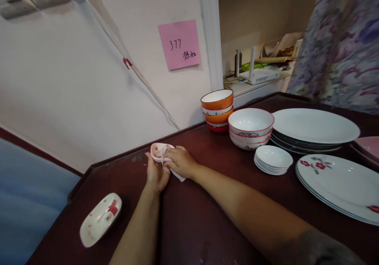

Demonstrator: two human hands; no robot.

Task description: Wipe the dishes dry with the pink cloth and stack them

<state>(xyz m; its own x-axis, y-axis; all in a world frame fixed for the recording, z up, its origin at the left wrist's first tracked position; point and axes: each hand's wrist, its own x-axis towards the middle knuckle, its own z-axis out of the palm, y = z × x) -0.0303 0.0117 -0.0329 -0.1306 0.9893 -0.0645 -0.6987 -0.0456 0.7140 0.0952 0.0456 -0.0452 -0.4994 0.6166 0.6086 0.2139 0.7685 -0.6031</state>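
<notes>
Near the wall, my left hand (158,175) holds a small pink-and-white dish (154,151) from its left and underside, tilted with its inside facing me. My right hand (181,162) is closed on a thin white cloth or tissue (178,175). Part of the cloth is pressed into the dish, and a corner hangs below my right fingers. The fingertips of my right hand are partly hidden at the dish's rim. To the left of my forearms, an oblong cream dish (100,220) with a red motif rests on the dark table.
Right of my hands stand stacked orange bowls (218,104), red-rimmed white bowls (251,127) and small white saucers (274,157). Large white plates (316,124), floral plates (340,186) and a pink dish (368,145) lie further right. The table's raised edge (118,157) runs along the wall.
</notes>
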